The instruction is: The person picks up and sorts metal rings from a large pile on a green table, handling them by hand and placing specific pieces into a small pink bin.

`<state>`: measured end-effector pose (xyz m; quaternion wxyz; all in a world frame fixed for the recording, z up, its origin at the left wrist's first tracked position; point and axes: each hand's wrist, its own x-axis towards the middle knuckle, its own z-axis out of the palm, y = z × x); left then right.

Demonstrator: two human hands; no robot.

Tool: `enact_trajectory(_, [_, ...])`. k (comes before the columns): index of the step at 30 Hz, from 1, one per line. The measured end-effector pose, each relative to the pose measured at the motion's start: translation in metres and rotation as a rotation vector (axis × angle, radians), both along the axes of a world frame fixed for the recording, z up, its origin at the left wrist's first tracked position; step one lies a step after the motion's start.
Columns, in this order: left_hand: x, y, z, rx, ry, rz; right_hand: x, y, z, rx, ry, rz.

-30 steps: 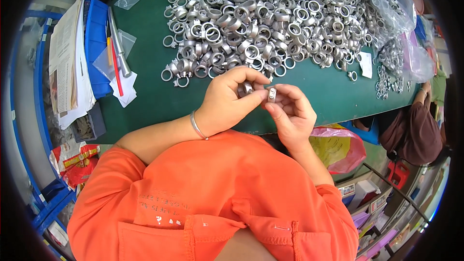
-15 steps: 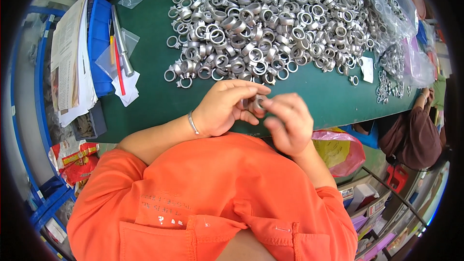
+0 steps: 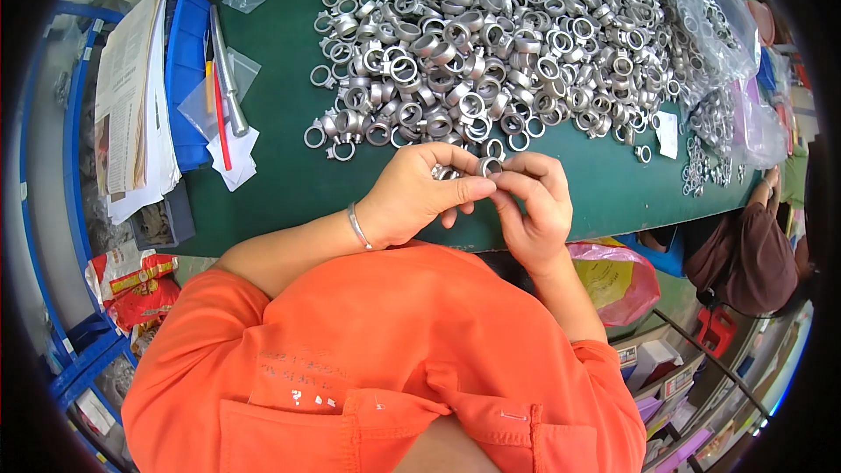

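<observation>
A silver-grey metal ring [image 3: 489, 167] is pinched between my two hands, just in front of the near edge of a big heap. My left hand [image 3: 410, 191] holds it between thumb and forefinger, and at least one more metal ring [image 3: 445, 172] sits in the curl of its fingers. From the other side, my right hand [image 3: 536, 206] grips the same ring with thumb and fingertips. Beyond both hands spreads the heap of similar rings [image 3: 473, 61], many with a small lug on the rim. One loose ring [image 3: 493, 148] lies close above the held one.
Left on the green table [image 3: 263, 215] are a blue bin [image 3: 187, 79], papers [image 3: 131, 96], a metal rod [image 3: 226, 79] and a red pen [image 3: 219, 123]. Clear plastic bags [image 3: 705, 17] with rings lie right. Beyond them is another person's arm [image 3: 760, 197]. A pink bag [image 3: 635, 285] hangs below the table edge.
My right hand has come in against the left, and its fingers now close on the ring. The held ring has risen slightly and shifted right, its opening now turned into view.
</observation>
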<state>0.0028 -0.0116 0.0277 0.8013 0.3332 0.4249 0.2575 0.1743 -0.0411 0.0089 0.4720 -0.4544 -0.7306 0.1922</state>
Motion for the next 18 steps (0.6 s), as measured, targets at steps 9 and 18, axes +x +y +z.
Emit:
enact_trajectory(9, [-0.001,-0.001,-0.011,0.824,0.265,0.043,0.004,-0.007,0.0,-0.731,0.842,0.116])
enact_trajectory(18, [-0.001,0.001,-0.003,0.12,-0.075,0.049,0.0,-0.007,0.0,-0.063,0.113,-0.094])
